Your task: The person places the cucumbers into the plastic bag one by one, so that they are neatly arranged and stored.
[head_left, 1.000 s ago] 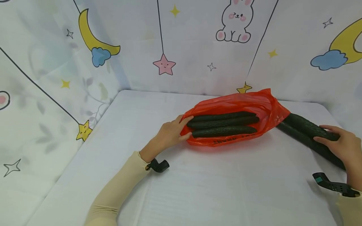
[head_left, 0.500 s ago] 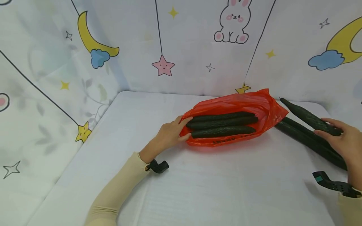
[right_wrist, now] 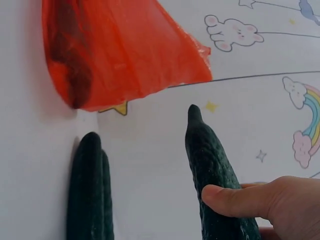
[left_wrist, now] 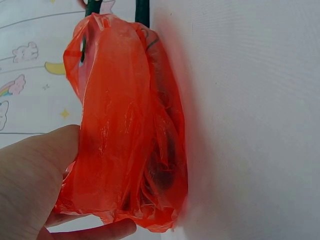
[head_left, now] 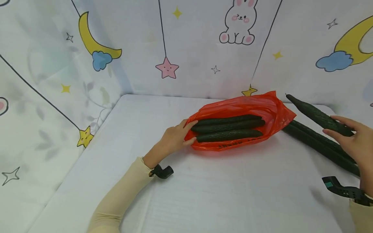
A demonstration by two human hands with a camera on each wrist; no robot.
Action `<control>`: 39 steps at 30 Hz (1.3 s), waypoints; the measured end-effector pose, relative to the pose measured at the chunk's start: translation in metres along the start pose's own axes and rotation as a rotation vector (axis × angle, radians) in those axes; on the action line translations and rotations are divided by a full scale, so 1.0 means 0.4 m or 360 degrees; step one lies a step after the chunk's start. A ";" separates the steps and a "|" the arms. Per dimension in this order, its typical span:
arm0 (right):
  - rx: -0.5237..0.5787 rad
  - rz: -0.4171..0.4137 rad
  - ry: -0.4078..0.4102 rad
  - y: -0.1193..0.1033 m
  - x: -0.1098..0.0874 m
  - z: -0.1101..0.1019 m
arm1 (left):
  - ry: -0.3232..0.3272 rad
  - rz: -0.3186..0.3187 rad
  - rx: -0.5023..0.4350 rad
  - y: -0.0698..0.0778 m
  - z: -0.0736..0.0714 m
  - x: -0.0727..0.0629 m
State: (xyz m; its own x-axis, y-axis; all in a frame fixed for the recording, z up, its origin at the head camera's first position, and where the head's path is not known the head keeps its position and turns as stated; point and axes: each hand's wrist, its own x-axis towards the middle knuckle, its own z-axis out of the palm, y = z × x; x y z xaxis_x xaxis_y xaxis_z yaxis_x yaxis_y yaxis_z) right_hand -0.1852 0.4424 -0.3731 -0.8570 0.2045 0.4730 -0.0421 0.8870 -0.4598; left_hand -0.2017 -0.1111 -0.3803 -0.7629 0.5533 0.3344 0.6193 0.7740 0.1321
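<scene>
Head view: left hand (head_left: 175, 137) holds red plastic bag (head_left: 233, 107) by its 9 o'clock end, likely steadying 3 bagged cucumbers (head_left: 228, 126); right hand (head_left: 359, 142) grips raised cucumber (head_left: 317, 115), 3 o'clock; 2 loose cucumbers (head_left: 322, 150) lie below.

Muted, diffuse light, soft shadows

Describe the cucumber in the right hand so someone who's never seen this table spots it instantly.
Start with the white table and find the red bag near its far edge. To the bag's right, the right hand grips a dark green cucumber. Unlike the three cucumbers showing in the bag and the pair on the table, this one is held aloft.
</scene>
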 end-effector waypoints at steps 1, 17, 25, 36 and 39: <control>0.0003 0.0007 -0.0013 -0.052 -0.012 -0.018 | -0.0009 -0.0007 -0.0004 0.000 -0.001 0.000; -0.0088 -0.0037 -0.0088 -0.245 -0.047 -0.080 | -0.0025 -0.0023 -0.0016 0.001 0.005 -0.002; 0.0156 -0.0257 0.0121 -0.282 -0.061 -0.087 | -0.0016 -0.0012 -0.0014 -0.001 0.003 0.000; 0.0109 -0.0333 0.0070 -0.345 -0.080 -0.080 | -0.0023 -0.0012 -0.0005 -0.005 0.004 0.001; 0.0143 -0.0371 0.0111 -0.359 -0.083 -0.073 | -0.0024 -0.0011 0.0004 -0.008 0.004 0.001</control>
State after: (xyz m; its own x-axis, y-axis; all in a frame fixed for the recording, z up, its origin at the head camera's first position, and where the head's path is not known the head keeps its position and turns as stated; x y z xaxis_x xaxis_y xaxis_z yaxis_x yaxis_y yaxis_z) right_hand -0.1357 0.3201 -0.3010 -0.7815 0.0296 0.6232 -0.2824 0.8739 -0.3957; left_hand -0.2043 -0.1126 -0.3820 -0.7699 0.5526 0.3191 0.6135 0.7786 0.1319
